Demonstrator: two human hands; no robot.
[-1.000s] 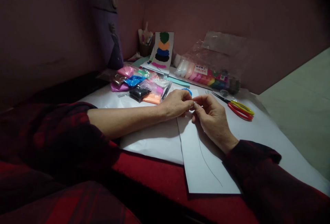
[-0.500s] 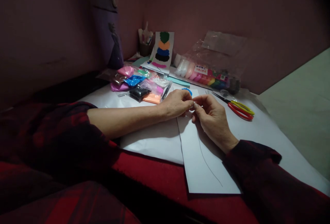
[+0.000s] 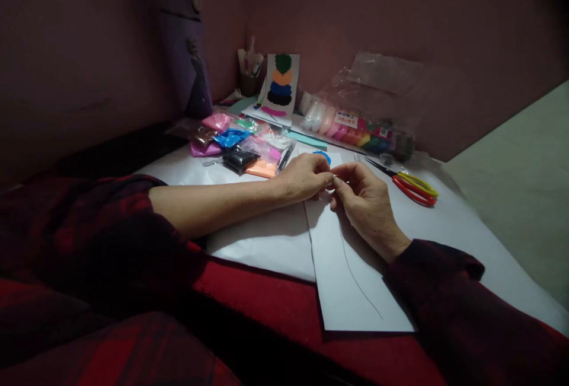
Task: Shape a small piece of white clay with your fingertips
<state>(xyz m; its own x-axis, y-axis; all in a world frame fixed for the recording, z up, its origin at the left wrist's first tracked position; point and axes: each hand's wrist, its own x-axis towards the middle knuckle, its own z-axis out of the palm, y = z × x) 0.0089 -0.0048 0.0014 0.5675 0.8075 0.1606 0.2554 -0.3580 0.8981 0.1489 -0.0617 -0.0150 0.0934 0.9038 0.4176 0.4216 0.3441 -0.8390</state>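
Observation:
My left hand (image 3: 304, 177) and my right hand (image 3: 367, 201) meet fingertip to fingertip above a white sheet of paper (image 3: 351, 279) that bears a curved pencil line. Both hands pinch a tiny pale bit between thumb and fingers; it is too small to name. A small blue clay shape (image 3: 323, 156) lies on the paper just beyond my left knuckles. Both forearms rest on the table, with dark red plaid sleeves pushed back.
Scissors with red and yellow handles (image 3: 411, 187) lie right of my hands. Small bags of coloured clay (image 3: 242, 143) sit at the back left, a long pack of clay sticks (image 3: 355, 131) at the back. A card with coloured shapes (image 3: 280, 85) leans on the wall.

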